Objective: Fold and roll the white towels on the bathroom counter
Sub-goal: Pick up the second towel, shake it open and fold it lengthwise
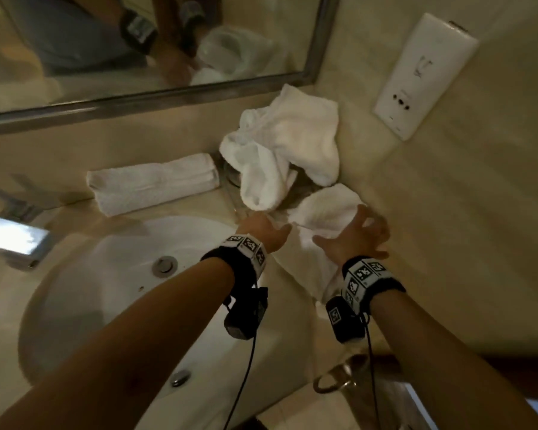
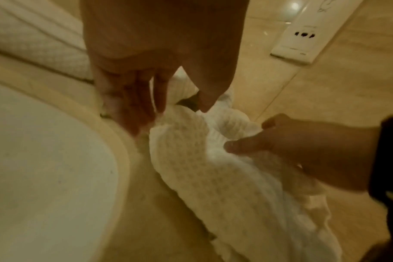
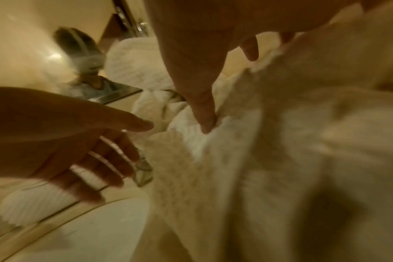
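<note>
The right hand (image 1: 359, 235) reaches over the loose white waffle-weave towel (image 1: 325, 212) lying on the beige stone counter (image 1: 416, 274) near its right edge, beside the side wall; in the left-wrist view its thumb and fingers close on a bunched fold of that cloth, so it holds the towel, though the blur makes the exact grip hard to read. The left hand (image 1: 263, 229) hovers just beside the towel's near-left edge with its fingers straight and spread, holding nothing; the right-wrist view shows those fingers (image 3: 110, 170) open above the counter, apart from the cloth. The towel trails from the hands back toward the front edge of the counter, between the white oval sink basin (image 1: 112, 290) and the side wall. Behind it, in the back right corner of the counter, a heap of crumpled white towels (image 1: 286, 144) leans against the wall. To the left of that heap, along the back edge under the metal-framed mirror (image 1: 156, 97), lies a neatly folded white towel (image 1: 153, 181), well apart from both hands. A chrome faucet (image 1: 13, 231) stands at the left of the basin, and a white wall plate with sockets (image 1: 423, 76) sits on the side wall above the heap. Both wrists wear black bands with square black-and-white markers.
</note>
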